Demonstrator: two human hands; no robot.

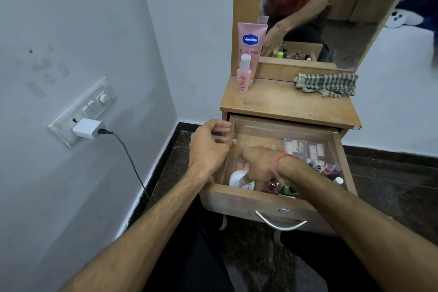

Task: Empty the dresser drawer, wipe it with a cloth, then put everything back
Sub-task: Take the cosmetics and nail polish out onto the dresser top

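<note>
The wooden dresser drawer is pulled out. Inside lie a white round jar, a red bottle, a green bottle, purple-capped bottles and a clear pouch of tubes. My right hand reaches down into the drawer's left part, its fingers on the white jar and partly hidden. My left hand hovers at the drawer's left wall, fingers loosely curled and holding nothing. On the dresser top stand a pink Vaseline tube and a small pink bottle. A striped cloth lies at its right.
A mirror rises behind the dresser top. A white charger sits in the wall socket at left, its black cable hanging to the dark floor. The drawer's metal handle faces me.
</note>
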